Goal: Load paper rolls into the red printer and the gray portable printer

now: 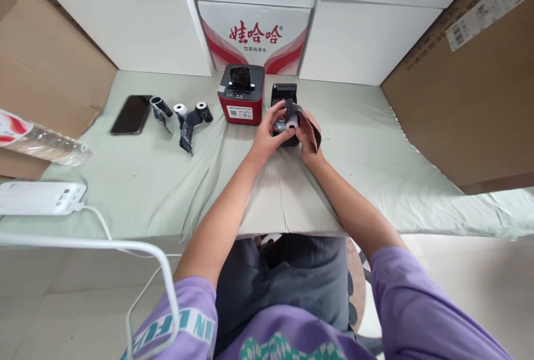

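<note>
My view is bright and evenly lit; shadows fall soft; edges bow outward from the wide lens; focus holds sharp

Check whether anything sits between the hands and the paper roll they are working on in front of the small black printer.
Nothing visible does. The left hand and right hand already grip the paper roll directly, its dark wrapper hanging loose by the right hand. The black printer stands just behind.
</note>
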Available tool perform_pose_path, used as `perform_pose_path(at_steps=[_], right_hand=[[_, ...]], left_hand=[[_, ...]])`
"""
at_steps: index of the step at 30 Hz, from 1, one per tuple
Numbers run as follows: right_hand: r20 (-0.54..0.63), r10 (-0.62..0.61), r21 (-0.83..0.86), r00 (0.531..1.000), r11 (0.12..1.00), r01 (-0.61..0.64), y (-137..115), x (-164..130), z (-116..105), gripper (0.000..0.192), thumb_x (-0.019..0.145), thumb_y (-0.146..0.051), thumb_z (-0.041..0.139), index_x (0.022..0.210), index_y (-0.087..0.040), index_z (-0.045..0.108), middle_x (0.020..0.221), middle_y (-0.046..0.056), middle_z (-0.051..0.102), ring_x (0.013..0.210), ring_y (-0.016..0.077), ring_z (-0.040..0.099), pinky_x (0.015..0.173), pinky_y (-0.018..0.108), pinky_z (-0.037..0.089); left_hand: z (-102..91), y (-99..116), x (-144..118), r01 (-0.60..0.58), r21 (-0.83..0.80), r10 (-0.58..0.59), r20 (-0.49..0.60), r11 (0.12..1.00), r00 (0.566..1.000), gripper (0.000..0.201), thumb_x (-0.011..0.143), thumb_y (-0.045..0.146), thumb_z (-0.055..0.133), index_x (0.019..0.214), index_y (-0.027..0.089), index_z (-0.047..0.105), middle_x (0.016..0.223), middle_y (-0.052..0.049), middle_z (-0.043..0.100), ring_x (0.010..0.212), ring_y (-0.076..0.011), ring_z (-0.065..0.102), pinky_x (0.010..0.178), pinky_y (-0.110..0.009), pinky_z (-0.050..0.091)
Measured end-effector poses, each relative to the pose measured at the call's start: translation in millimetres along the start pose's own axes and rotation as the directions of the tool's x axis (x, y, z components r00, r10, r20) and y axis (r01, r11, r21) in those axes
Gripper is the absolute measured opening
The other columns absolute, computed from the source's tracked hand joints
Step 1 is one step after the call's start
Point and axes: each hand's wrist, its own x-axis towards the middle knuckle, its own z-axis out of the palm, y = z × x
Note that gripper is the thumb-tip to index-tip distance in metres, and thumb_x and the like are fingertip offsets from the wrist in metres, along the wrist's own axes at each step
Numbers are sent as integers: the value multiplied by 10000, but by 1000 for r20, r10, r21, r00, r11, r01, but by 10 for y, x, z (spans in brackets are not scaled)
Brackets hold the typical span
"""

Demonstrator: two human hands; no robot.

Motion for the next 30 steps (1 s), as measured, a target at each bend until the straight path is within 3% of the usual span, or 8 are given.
perform_pose_path(at_steps=[5, 10, 13, 17, 19, 23, 25, 30], right_hand=[[-102, 56, 83, 993, 995, -47, 116, 3, 20, 630, 886, -740, 618, 1329, -293, 600, 1297, 93, 679, 1251, 259, 670, 1067, 457, 567], [-63, 61, 84, 996, 995, -56, 169, 15, 61, 579, 895, -710, 642, 1290, -288, 619, 1102, 69, 713, 839, 181, 692, 830, 400, 614], [-82, 116, 51, 990, 992, -112, 63, 30, 96, 477, 912, -667, 658, 1136, -246, 641, 977, 48, 702, 750, 153, 646, 774, 355, 594], [-254, 58, -37, 965, 997, -70, -68, 30, 140, 457, 935, -700, 592, 898, -257, 489, 785, -16, 532, 681, 137, 566, 667, 303, 539], [-255, -45, -136, 966, 991, 10, -133, 15, 161, 473, 953, -666, 589, 784, -258, 417, 721, -32, 451, 656, 136, 506, 658, 304, 510], [-112, -40, -176, 993, 984, 20, -257, -14, 222, 414, 940, -620, 641, 805, -239, 554, 739, -8, 535, 652, 136, 497, 623, 299, 465], [-144, 66, -121, 987, 989, -83, -284, -16, 255, 427, 908, -662, 659, 910, -238, 606, 780, -4, 575, 634, 127, 504, 584, 284, 446], [-268, 166, -45, 949, 982, -184, -255, -19, 273, 461, 876, -667, 699, 796, -233, 565, 675, -35, 504, 575, 113, 459, 548, 274, 432]], left_hand=[[-16, 16, -23, -39, 146, 59, -133, 988, 989, 910, 747, 703, 802, 1512, 331, 479, 1418, -107, 614, 1294, -296, 619, 1103, -459, 483], [-93, 164, -7, -37, 307, 128, -283, 951, 951, 856, 768, 678, 799, 1466, 271, 515, 1413, -131, 589, 1327, -312, 588, 1153, -472, 463], [-159, 184, 22, -27, 339, 169, -399, 940, 901, 805, 807, 626, 795, 1462, 267, 494, 1422, -129, 575, 1317, -298, 604, 1113, -440, 508], [-235, 151, 58, -37, 343, 223, -523, 939, 823, 764, 834, 552, 804, 1463, 278, 467, 1414, -118, 567, 1275, -272, 643, 1061, -411, 550], [-240, 147, 56, -34, 346, 230, -543, 937, 808, 742, 834, 518, 815, 1448, 274, 477, 1404, -118, 570, 1267, -268, 649, 1058, -404, 552], [-159, 186, -8, -6, 399, 211, -472, 917, 856, 687, 834, 466, 818, 1410, 253, 510, 1385, -113, 599, 1268, -279, 646, 1083, -420, 540], [-98, 212, -52, -18, 433, 205, -390, 901, 898, 630, 839, 442, 805, 1381, 256, 542, 1384, -109, 620, 1279, -290, 641, 1106, -421, 527], [2, 213, -112, -77, 471, 217, -251, 879, 943, 475, 935, 421, 675, 1366, 256, 561, 1430, -115, 627, 1369, -278, 592, 1148, -395, 502]])
